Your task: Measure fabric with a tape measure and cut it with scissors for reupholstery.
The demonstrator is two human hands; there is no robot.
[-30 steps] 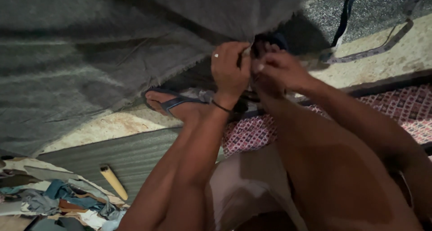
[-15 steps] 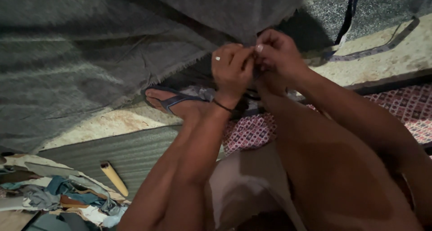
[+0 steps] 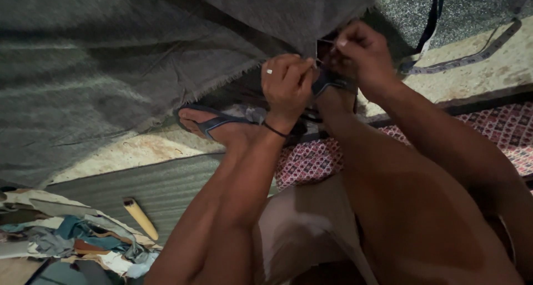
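Observation:
A big sheet of grey cloth (image 3: 111, 68) hangs across the top and left of the view, its frayed edge running down to the middle. My left hand (image 3: 286, 85), with a ring and a dark wrist band, pinches the cloth's edge beside a thin thread. My right hand (image 3: 358, 52) is just to the right and slightly higher, fingers pinched on the same edge; a needle is too small to tell. Below the hands my foot in a blue sandal (image 3: 214, 124) rests on the ground.
A patterned red mat (image 3: 499, 129) lies on the right under my leg. A measuring tape (image 3: 472, 54) and a dark strap (image 3: 436, 10) lie at the upper right. A heap of cloth scraps (image 3: 72, 240) and a yellowish stick (image 3: 140, 218) sit at lower left.
Both hands have stayed together at the cloth's edge. My right hand has risen a little above the left, and the pinch has shifted slightly.

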